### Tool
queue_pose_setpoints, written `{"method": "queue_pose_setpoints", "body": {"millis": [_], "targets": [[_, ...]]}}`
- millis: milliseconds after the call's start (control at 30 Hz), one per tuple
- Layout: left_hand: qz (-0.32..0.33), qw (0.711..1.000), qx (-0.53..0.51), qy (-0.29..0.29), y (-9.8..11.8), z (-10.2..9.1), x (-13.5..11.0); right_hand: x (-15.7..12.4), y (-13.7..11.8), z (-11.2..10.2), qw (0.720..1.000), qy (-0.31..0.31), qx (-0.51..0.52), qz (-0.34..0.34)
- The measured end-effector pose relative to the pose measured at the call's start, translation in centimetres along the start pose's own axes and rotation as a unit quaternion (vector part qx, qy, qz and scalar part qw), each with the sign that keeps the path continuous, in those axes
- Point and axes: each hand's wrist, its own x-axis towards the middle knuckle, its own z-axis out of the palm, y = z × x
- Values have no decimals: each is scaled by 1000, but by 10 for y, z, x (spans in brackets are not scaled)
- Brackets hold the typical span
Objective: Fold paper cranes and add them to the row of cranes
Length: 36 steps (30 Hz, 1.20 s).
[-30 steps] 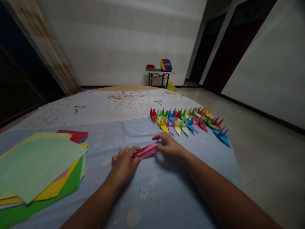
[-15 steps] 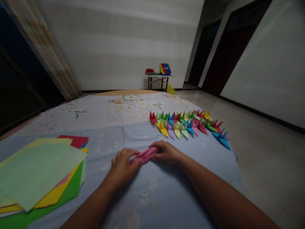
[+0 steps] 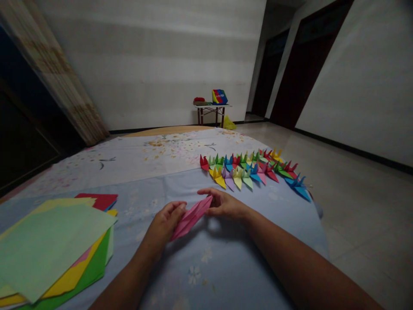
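Observation:
A piece of folded pink origami paper point(image 3: 192, 216), long and pointed, is held between my two hands just above the tablecloth. My left hand point(image 3: 166, 221) is closed on its left side, thumb on top. At the upper right tip, my right hand point(image 3: 226, 204) has the paper between its curled fingers, with the index finger raised a little off it. Beyond my hands stand rows of folded paper cranes point(image 3: 238, 177) in several colours.
Loose sheets of coloured paper point(image 3: 54, 245) lie stacked on the left, pale green on top. A flowered cloth point(image 3: 193, 275) covers the table. Past its far edge, a small table point(image 3: 213, 106) by the wall bears a colourful box point(image 3: 220, 97). A yellow bag point(image 3: 229, 123) lies beside it.
The pink paper has turned, showing more of its flat face, and its left end has swung down towards me. My left hand has shifted slightly left. My right index finger has lifted.

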Motion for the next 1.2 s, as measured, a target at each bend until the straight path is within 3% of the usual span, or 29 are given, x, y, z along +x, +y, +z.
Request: {"method": "queue_pose_setpoints", "body": {"millis": [167,300,400,533,1000,1200], "targets": [[3,998,2,-64,-5,3,0,7,7,1,997,45,15,-53],[27,999,-6,-31,-5,5,0,13,15,3,988,128,8,-90],[41,999,-19,7,-4,7,-1,11,16,10,977,177,-60,-99],[42,997,-38,46,-7,11,-1,5,13,22,973,170,-138,-70],[50,994,-85,38,-12,17,-2,7,14,29,975,184,-94,-77],[50,995,-63,62,-11,18,-5,0,11,33,920,223,-299,-123]]}}
